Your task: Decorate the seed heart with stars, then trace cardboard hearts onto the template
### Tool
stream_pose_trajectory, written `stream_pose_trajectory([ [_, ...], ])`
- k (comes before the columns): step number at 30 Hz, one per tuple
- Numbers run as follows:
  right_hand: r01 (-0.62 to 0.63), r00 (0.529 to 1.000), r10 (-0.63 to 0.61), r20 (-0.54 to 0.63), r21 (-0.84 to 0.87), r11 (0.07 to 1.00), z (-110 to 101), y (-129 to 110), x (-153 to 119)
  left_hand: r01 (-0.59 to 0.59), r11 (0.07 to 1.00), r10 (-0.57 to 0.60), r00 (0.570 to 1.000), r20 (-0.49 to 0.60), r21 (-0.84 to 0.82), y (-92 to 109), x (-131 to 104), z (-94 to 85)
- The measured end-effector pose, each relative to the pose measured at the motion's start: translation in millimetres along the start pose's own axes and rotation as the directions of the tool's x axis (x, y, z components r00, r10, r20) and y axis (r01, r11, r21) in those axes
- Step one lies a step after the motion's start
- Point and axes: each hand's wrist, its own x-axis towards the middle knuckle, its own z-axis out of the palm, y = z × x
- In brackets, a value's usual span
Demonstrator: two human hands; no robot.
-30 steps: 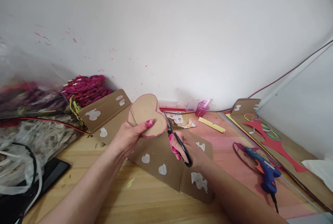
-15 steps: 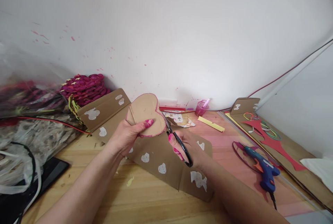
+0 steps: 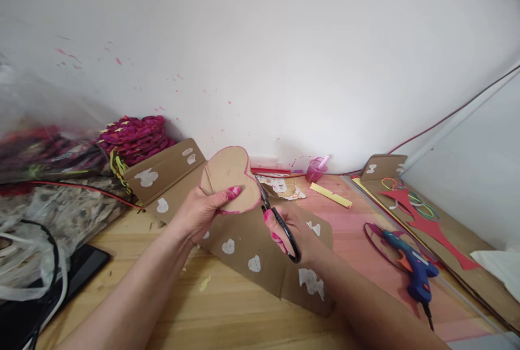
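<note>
My left hand (image 3: pixel 203 206) grips a heart-shaped piece of cardboard (image 3: pixel 227 171) by its lower left side, thumb on top. A pink line runs along the heart's edge. My right hand (image 3: pixel 286 228) is closed around the black handles of a pair of scissors (image 3: pixel 280 220). The scissor blades point up and left, against the heart's right edge near its notch; whether they touch the cardboard I cannot tell. Under both hands lies a folded brown cardboard sheet (image 3: pixel 239 236) with torn white patches.
A blue glue gun (image 3: pixel 418 274) lies on the right, near red paper scraps (image 3: pixel 430 225). A pink cup (image 3: pixel 314 169) and a yellow strip (image 3: pixel 331 195) are at the back. Magenta braided material (image 3: pixel 138 136), plastic bags (image 3: pixel 77 220) and a black flat object (image 3: pixel 85 269) fill the left.
The whole view has shifted very slightly. Both hands keep their hold on the heart and scissors, with almost no movement between them.
</note>
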Motion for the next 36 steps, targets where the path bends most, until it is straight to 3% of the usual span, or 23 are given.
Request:
stream_pose_trajectory([
  [13, -0.063, 0.998, 0.063, 0.015, 0.009, 0.998, -1.2, 5.1, 0.5, 0.052, 0.999, -0.052, 0.999, 0.003, 0.011, -1.4, -1.4, -1.9],
  [19, -0.025, 0.999, 0.026, 0.029, -0.016, 1.000, -1.7, -1.6, 0.1, 0.025, 0.999, -0.024, 1.000, -0.008, 0.037, 1.4, 0.2, -2.3],
  [36, -0.059, 0.997, 0.062, 0.046, -0.080, 0.995, -1.6, 1.3, 0.2, 0.030, 0.995, -0.036, 0.997, 0.073, 0.090, 11.4, 0.3, -9.9],
])
